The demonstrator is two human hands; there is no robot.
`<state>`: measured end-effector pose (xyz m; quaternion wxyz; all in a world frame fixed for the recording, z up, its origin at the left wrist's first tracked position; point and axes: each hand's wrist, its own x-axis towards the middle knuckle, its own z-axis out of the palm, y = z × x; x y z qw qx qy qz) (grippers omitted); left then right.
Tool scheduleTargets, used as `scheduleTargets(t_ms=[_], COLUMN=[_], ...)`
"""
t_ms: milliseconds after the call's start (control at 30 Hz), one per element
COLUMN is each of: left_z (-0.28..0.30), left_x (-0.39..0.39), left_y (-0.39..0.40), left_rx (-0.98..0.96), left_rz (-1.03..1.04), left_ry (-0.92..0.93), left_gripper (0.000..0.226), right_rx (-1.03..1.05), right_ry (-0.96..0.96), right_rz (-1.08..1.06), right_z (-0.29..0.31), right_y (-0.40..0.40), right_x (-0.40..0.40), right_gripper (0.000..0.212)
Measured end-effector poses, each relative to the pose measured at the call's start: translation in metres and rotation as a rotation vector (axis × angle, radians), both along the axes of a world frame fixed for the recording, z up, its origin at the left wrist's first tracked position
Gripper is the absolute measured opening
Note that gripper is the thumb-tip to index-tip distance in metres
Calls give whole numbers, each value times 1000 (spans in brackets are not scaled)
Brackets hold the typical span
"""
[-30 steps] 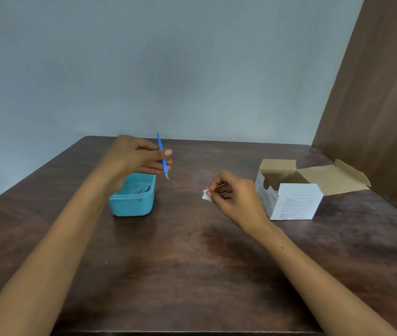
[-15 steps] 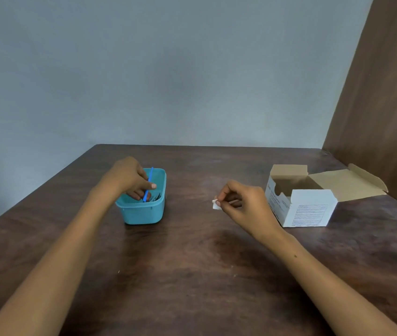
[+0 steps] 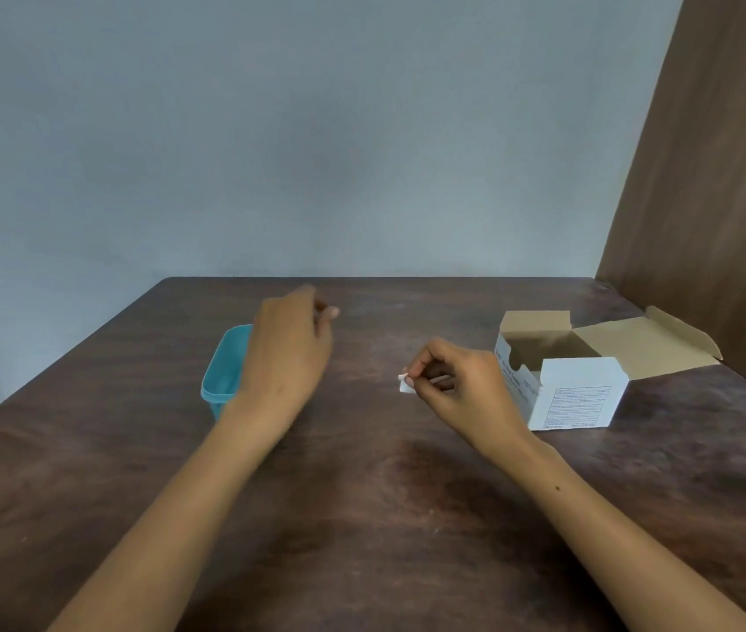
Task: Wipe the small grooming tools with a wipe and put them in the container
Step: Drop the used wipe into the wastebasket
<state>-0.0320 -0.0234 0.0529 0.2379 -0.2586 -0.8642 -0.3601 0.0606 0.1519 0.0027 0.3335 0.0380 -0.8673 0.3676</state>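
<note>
Hands over desk point(image 3: 362, 517) | left hand point(image 3: 287, 353) loosely curled, empty, above teal container point(image 3: 224, 376) near the desk's left edge | right hand point(image 3: 458, 385) pinching small white wipe point(image 3: 404, 384) mid-desk | open cardboard box point(image 3: 576, 390) right

Dim, even indoor light, soft faint shadows, no glare, motion-blurred left hand point(image 3: 291, 344), wide-angle edge bending
</note>
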Motion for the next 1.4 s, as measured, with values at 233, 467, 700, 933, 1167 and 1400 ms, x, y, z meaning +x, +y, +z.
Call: scheduleTargets(t_ms=[233, 467, 700, 933, 1167, 1400], left_z=[-37, -42, -30, -25, -44, -109], left_x=[29, 31, 50, 120, 220, 294], left_y=[29, 25, 25, 11, 40, 79], left_rx=[80, -44, -15, 193, 301, 179], left_rz=[-259, -293, -349, -441, -704, -896], left_ry=[-13, -20, -26, -65, -235, -354], left_gripper=[10, 12, 11, 7, 10, 10], right_rx=[34, 78, 91, 76, -133, -169], right_ry=[-15, -18, -68, -215, -171, -376], right_rz=[-113, -187, -238, -259, -419, -777], right_z=[3, 1, 22, 34, 18, -42], right_y=[6, 8, 14, 4, -8, 6], right_x=[2, 1, 16, 100, 238, 326], right_gripper=[15, 12, 12, 13, 15, 16])
